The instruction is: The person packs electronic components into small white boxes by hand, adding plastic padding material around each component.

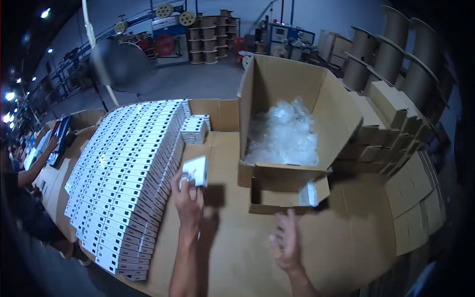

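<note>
My left hand (189,199) grips a small white box (197,168) above the cardboard-covered table, just right of a large stack of similar white boxes (123,173). Part of the held box is hidden by my fingers. My right hand (287,243) holds nothing, its fingers apart, just in front of a small open brown carton (274,208). Inside that carton, at its right end, stands a white item (308,194), perhaps a box like the others. Behind the carton, a larger open cardboard box (341,119) contains a heap of clear plastic (284,133).
Folded brown cartons (386,128) are piled at the right. A few white boxes (194,129) sit apart behind the main stack. At the far left, a person's arm (37,168) reaches over another work area. Large spools (210,39) and machines stand in the background.
</note>
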### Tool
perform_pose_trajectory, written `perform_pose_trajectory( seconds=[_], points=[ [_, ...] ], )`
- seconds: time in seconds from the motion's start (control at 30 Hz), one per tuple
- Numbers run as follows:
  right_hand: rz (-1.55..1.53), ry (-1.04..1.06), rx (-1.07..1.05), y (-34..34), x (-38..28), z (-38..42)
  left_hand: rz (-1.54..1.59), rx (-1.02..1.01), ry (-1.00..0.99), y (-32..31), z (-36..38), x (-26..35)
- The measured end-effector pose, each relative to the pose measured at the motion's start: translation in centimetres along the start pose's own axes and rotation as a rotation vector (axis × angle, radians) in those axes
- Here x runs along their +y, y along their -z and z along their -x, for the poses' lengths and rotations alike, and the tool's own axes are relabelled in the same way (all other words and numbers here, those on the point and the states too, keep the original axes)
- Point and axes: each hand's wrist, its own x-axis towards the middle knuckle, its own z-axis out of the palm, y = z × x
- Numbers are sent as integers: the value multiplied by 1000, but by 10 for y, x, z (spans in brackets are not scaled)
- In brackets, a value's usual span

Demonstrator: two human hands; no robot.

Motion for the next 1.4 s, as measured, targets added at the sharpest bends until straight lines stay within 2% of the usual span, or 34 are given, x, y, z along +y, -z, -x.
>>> perform_pose_trajectory(
  seconds=[0.07, 0.13, 0.17, 0.23, 0.33, 0.37, 0.43, 0.47, 0.5, 0.53, 0.6, 0.63, 0.67, 0.7, 0.73, 0.8, 0.87, 1.0, 1.03, 1.07, 1.13, 1.2, 1.23, 1.4],
  points=[
    [-338, -192, -273, -10, 17, 6, -25, -48, -6, 26, 63, 40],
    [-554, -328, -346, -18, 6, 6, 11, -204, -204, 41, 100, 78],
    [-662, -329, -331, -19, 1, 4, 47, -303, -212, 42, 118, 89],
    [-495, -268, -291, -12, 24, 6, 37, -480, -237, 42, 137, 109],
    [-294, -93, -136, 8, 45, 5, 208, -893, -104, 44, 110, 134],
    [-228, -36, -81, 18, 51, 6, 117, -855, -191, 37, 96, 136],
    [14, 55, -86, 41, 40, 10, -3, -882, -227, 18, 59, 141],
    [135, 103, -89, 49, 37, 8, 21, -743, -356, -3, 38, 141],
    [104, 143, -117, 51, 44, 8, 58, -738, -291, -21, 12, 158],
    [108, 287, -78, 50, 51, 9, 27, -700, -228, -40, -12, 178],
    [197, 377, -24, 47, 63, 16, 130, -599, -425, -100, -54, 174],
    [207, 526, 46, 45, 63, 13, 136, -651, -471, -135, -74, 163],
    [288, 519, 15, 46, 61, 13, 89, -750, -441, -166, -90, 158],
    [371, 514, -19, 49, 56, 13, -3, -779, -551, -196, -105, 150],
    [454, 506, -51, 53, 56, 12, -90, -833, -565, -231, -113, 135],
    [361, 501, -75, 52, 65, 9, -266, -770, -632, -277, -116, 123],
    [265, 488, -81, 54, 54, 6, -363, -857, -604, -309, -119, 101],
    [227, 505, -106, 53, 70, 8, -329, -952, -399, -321, -131, 107],
    [133, 459, -133, 53, 68, 8, -264, -917, -311, -320, -135, 108],
    [137, 461, -90, 51, 68, 10, -227, -855, -444, -324, -142, 98],
    [147, 471, -8, 47, 68, 13, -117, -681, -493, -317, -153, 98],
    [151, 489, -24, 50, 66, 12, -47, -654, -397, -305, -163, 103],
    [155, 498, -30, 51, 65, 12, 32, -566, -425, -299, -163, 107],
    [210, 450, -58, 55, 64, 13, 62, -541, -545, -283, -163, 110]
  ],
)
